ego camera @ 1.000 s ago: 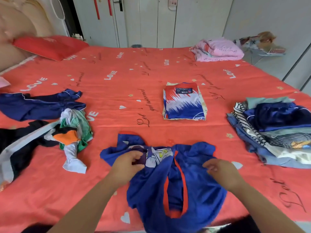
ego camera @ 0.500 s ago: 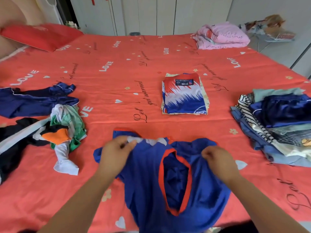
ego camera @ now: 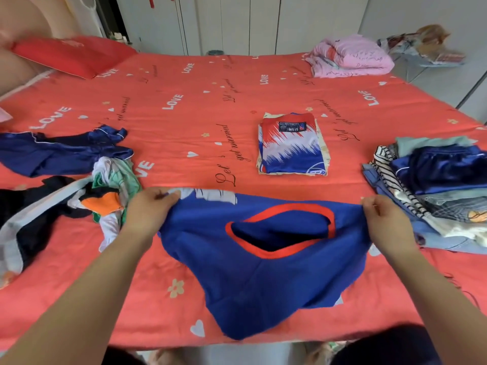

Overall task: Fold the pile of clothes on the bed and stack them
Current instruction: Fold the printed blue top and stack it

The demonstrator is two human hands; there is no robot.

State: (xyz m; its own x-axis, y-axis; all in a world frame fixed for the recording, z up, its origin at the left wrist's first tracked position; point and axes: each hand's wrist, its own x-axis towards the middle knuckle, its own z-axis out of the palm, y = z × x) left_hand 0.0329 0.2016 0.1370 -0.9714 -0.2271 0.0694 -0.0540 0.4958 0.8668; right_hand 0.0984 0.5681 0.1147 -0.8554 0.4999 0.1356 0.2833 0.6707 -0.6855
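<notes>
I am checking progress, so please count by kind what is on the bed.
1 blue shirt
2 stacks: middle stack, right stack
1 loose heap
1 red pillow
1 pink blanket
Total: 6

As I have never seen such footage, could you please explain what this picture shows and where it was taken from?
There is no machine here: a person wears one wide-angle camera on the head, looking down at their own bare hands. The left hand and the right hand each pinch an upper edge of a blue shirt with a red-trimmed neck opening, holding it spread over the red bed. On the bed lie a neat folded stack topped by a red, white and blue jersey, a looser stack at the right, and unfolded clothes at the left.
</notes>
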